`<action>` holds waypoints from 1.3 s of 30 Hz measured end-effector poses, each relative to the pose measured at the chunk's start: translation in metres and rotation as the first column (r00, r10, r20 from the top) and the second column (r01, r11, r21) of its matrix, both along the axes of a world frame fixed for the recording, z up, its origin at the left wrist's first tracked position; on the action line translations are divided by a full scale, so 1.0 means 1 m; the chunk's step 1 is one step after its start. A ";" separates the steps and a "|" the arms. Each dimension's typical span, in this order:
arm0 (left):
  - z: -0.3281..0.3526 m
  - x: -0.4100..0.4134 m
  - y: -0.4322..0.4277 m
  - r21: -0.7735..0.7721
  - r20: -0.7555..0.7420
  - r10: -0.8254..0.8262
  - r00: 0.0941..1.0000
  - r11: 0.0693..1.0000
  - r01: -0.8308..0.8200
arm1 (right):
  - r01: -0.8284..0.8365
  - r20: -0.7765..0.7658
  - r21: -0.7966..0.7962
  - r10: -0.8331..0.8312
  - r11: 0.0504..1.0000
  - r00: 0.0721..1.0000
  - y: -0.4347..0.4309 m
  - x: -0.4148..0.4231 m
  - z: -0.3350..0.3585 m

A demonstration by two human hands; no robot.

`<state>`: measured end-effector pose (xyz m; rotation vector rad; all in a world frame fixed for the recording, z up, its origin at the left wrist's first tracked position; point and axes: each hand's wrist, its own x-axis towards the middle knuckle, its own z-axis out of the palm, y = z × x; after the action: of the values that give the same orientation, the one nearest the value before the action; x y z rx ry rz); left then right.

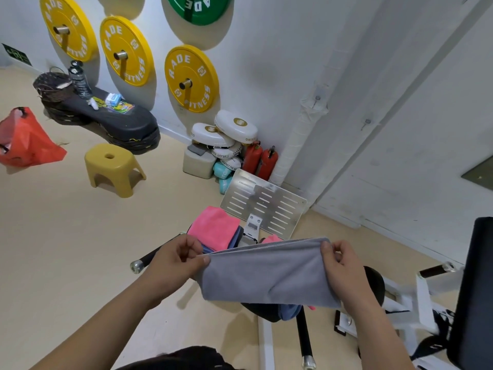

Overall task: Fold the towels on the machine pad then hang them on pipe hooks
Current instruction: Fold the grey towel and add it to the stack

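Head view: both hands raised over the machine, a grey towel (269,273) stretched between them. Left hand (173,265) pinches the towel's left top corner between thumb and fingers; right hand (340,265) pinches the right top corner the same way. Towel is doubled, two layers visible along the top edge, lower part hanging slack in the air, clear of the pad.

Beyond the hands, a pink towel (214,228) lies folded on a blue towel (234,240) on the black machine pad (241,233). A second scrap of pink cloth (272,239) shows just above the grey towel's top edge. More blue cloth (289,312) hangs below the grey towel, over a dark pad (373,287).

Slotted metal footplate (264,204) stands tilted behind the pink towel. Yellow stool (113,169) on the floor to the left, well apart. Yellow plates (190,78) mounted on the wall. White pipe (306,129) runs up the corner
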<state>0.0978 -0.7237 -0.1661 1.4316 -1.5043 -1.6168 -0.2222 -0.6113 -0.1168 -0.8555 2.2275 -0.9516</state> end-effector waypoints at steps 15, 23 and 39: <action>-0.018 -0.023 0.001 -0.155 0.201 0.022 0.979 0.988 0.010 | -0.048 -0.082 0.115 0.057 0.992 0.995 0.014 0.012 -0.027; -0.024 -0.012 0.004 0.589 -0.022 0.133 0.991 0.802 -0.095 | 0.069 0.158 0.021 -0.071 0.997 0.985 0.022 0.030 -0.042; 0.052 -0.070 0.062 0.121 -0.150 -0.127 0.980 0.982 0.146 | -0.151 0.306 -0.212 0.212 0.966 0.928 0.004 0.104 -0.013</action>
<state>0.0277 -0.6613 -0.1144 1.2734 -1.4653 -1.8905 -0.1183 -0.6069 -0.1299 -0.8959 1.7668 -1.1323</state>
